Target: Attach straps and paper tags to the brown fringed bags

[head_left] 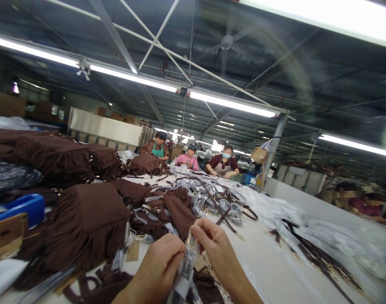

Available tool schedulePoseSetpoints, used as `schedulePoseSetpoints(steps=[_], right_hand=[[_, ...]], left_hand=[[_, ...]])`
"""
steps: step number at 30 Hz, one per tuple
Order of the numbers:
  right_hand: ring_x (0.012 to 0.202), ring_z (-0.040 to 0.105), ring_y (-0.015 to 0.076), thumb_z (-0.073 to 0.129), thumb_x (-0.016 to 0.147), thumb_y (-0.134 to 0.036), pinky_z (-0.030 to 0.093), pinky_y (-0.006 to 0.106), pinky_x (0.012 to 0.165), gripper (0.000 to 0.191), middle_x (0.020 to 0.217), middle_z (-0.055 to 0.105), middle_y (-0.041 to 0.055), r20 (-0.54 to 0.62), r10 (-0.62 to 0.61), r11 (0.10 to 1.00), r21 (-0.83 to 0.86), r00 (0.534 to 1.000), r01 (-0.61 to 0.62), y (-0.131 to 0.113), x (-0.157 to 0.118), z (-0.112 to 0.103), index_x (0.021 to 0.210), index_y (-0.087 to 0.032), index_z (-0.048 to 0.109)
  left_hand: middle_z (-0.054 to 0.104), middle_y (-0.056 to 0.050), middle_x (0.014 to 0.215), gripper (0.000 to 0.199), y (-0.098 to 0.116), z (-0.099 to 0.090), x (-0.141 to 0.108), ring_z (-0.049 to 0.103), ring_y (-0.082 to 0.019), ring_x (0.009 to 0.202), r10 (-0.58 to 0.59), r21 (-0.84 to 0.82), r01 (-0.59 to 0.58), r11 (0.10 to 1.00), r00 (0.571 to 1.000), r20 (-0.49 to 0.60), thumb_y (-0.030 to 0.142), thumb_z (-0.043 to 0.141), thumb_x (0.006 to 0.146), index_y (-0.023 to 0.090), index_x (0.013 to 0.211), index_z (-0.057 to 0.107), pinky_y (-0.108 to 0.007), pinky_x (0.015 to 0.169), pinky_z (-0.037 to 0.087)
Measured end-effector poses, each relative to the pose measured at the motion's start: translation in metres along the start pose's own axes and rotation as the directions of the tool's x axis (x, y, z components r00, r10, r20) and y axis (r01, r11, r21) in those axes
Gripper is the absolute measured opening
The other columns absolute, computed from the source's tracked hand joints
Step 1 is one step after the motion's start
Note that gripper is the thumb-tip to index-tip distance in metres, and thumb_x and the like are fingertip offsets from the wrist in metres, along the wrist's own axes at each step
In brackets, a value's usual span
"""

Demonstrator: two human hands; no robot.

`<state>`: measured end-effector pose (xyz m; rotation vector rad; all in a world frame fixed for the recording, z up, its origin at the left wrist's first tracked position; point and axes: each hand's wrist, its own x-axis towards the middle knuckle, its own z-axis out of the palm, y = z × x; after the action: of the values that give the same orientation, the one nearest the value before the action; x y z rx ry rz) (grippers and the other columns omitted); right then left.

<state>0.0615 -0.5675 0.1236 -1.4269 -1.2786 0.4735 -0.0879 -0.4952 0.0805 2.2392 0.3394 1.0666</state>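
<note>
Toward the left edge of the tabletop (259,257) I have a blue tape dispenser (30,209), and right of it a dark brown fringed bag (99,207) lies slumped; its cloth looks soft and limp, so I would lift it by the broad flap rather than by the loose fringe. Next, above the near side of the tabletop, comes my left hand (159,264), thumb and fingers drawn together at the side of the clear plastic wrap (184,274); the fingertips are partly turned away, but they seem to pinch its edge. The wrap hangs upright between my two hands, with a gold-coloured metal clip (189,235) at its upper end. I judge the piece light, the plastic thin, slick and quick to crease, and the clip hard and stiff, the surest place to hold. My right hand (213,242) has thumb and forefinger closed at that clip, a small, firm grip that should not slide as the film might. Beyond, toward the far edge, wrapped coils (224,206) lie heaped; they look springy, best taken around the whole ring. Toward the right edge, brown straps (322,257) lie beside crumpled white sheeting (344,238); I expect them to bend easily, with metal ends to catch hold of.
</note>
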Motion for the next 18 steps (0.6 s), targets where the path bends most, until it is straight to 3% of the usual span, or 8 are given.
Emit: schedulePoseSetpoints(steps=[4, 8, 10, 13, 15, 18], right_hand=[[0.057, 0.043, 0.0136, 0.058, 0.084, -0.046, 0.035, 0.025, 0.055, 0.030, 0.060, 0.044, -0.0057, -0.026, -0.052, 0.998, -0.029, 0.998, 0.052, -0.006, -0.003, -0.003, 0.068, -0.022, 0.052], [0.063, 0.047, 0.0153, 0.057, 0.085, -0.040, 0.037, 0.026, 0.061, 0.027, 0.064, 0.048, -0.0038, -0.120, -0.174, 0.982, -0.100, 0.977, 0.163, -0.011, -0.004, -0.004, 0.066, -0.022, 0.054], [0.063, 0.047, 0.0156, 0.057, 0.085, -0.039, 0.037, 0.026, 0.061, 0.027, 0.065, 0.049, -0.0035, -0.122, -0.179, 0.979, -0.123, 0.976, 0.164, -0.012, -0.003, -0.004, 0.065, -0.022, 0.053], [0.062, 0.047, 0.0155, 0.055, 0.086, -0.041, 0.036, 0.026, 0.058, 0.027, 0.063, 0.049, -0.0039, -0.110, -0.144, 0.980, -0.152, 0.983, 0.127, -0.009, -0.001, -0.003, 0.068, -0.022, 0.054], [0.060, 0.047, 0.0153, 0.054, 0.087, -0.043, 0.036, 0.026, 0.056, 0.028, 0.062, 0.049, -0.0041, -0.096, -0.127, 0.979, -0.172, 0.987, 0.109, -0.009, 0.000, -0.002, 0.069, -0.022, 0.055], [0.061, 0.049, 0.0153, 0.056, 0.087, -0.042, 0.037, 0.026, 0.056, 0.028, 0.062, 0.052, -0.0034, -0.063, -0.137, 0.979, -0.162, 0.989, 0.125, -0.011, -0.002, 0.004, 0.067, -0.021, 0.056]], left_hand=[[0.054, -0.002, 0.070, 0.021, -0.001, 0.008, -0.003, 0.049, -0.016, 0.068, 0.159, 0.189, -0.146, 0.971, 0.986, -0.052, 0.010, 0.041, 0.085, 0.021, 0.067, 0.041, -0.027, 0.060, 0.031], [0.056, -0.003, 0.070, 0.023, -0.010, 0.015, -0.011, 0.050, -0.017, 0.070, 0.243, 0.191, -0.247, 0.950, 0.969, 0.044, 0.010, 0.038, 0.087, 0.021, 0.067, 0.039, -0.028, 0.061, 0.031], [0.057, -0.003, 0.071, 0.023, -0.011, 0.014, -0.015, 0.050, -0.016, 0.069, 0.167, 0.123, -0.178, 0.976, 0.981, 0.097, 0.012, 0.039, 0.087, 0.021, 0.067, 0.041, -0.027, 0.061, 0.032], [0.059, -0.002, 0.077, 0.012, -0.002, 0.004, -0.012, 0.052, -0.017, 0.074, -0.066, -0.035, 0.069, 0.997, 0.995, 0.079, 0.016, 0.045, 0.084, 0.021, 0.074, 0.050, -0.025, 0.066, 0.037], [0.062, -0.003, 0.089, 0.011, 0.010, -0.002, -0.005, 0.055, -0.019, 0.086, -0.172, -0.246, 0.182, 0.952, 0.983, 0.064, 0.023, 0.046, 0.085, 0.021, 0.089, 0.056, -0.026, 0.076, 0.040], [0.060, -0.002, 0.095, 0.023, 0.022, -0.001, 0.009, 0.053, -0.019, 0.091, -0.206, -0.504, 0.210, 0.838, 0.976, 0.065, 0.036, 0.047, 0.088, 0.020, 0.101, 0.056, -0.027, 0.082, 0.041]])
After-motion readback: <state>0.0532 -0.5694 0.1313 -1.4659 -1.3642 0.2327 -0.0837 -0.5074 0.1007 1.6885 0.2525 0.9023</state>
